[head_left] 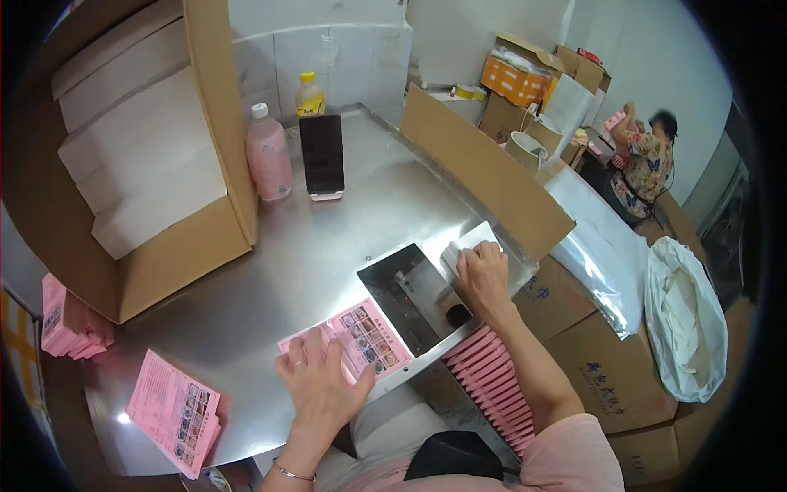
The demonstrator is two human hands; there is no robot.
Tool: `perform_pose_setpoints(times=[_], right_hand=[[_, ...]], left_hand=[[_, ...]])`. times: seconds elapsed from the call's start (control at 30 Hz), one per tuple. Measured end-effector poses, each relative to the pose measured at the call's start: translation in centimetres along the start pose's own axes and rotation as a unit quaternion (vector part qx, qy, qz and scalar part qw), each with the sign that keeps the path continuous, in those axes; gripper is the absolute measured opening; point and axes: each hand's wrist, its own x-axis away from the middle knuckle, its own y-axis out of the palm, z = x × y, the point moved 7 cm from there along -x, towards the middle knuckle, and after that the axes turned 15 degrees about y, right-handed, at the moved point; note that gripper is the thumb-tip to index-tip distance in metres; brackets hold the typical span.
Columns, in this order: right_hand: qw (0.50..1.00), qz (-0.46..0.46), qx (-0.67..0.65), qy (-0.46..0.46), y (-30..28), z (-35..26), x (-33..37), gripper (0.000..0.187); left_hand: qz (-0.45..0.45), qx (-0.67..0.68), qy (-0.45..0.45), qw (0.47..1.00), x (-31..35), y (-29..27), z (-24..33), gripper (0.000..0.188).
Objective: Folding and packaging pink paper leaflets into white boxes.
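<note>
My left hand (320, 373) lies with its fingers spread on a pink printed packet (373, 338) at the front edge of the metal table. The packet has rows of small pictures on it. Fingers curled, my right hand (485, 275) grips a white stack of folded paper (467, 244) beside a dark rectangular opening (414, 299) in the tabletop. This opening lies between my two hands. To the left of my left hand rests a small pile of similar pink packets (174, 410).
A big open carton (221, 123) of white paper stacks (147, 148) stands at left. Behind are a pink bottle (268, 156), a yellow-capped bottle (310, 97) and a phone (322, 156) on a stand. Pink packets (492, 385) stand in a row below the table; another person (643, 164) sits far right.
</note>
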Motion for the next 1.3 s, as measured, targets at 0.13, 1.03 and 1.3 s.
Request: perform_pose_setpoints(times=[0.13, 1.03, 1.3], right_hand=[[0.998, 0.000, -0.065, 0.018, 0.0, 1.3, 0.0, 0.024], [0.993, 0.058, -0.062, -0.084, -3.9, -6.7, 2.7, 0.017], [0.999, 0.047, 0.015, 0.009, 0.1, 0.0, 0.1, 0.012]], left_hand=[[-0.069, 0.023, 0.025, 0.997, -0.4, 0.3, 0.7, 0.046], [0.142, -0.123, -0.209, 0.960, 12.5, -13.9, -11.0, 0.027], [-0.020, -0.211, -0.171, 0.962, 13.9, -11.5, -14.8, 0.023]])
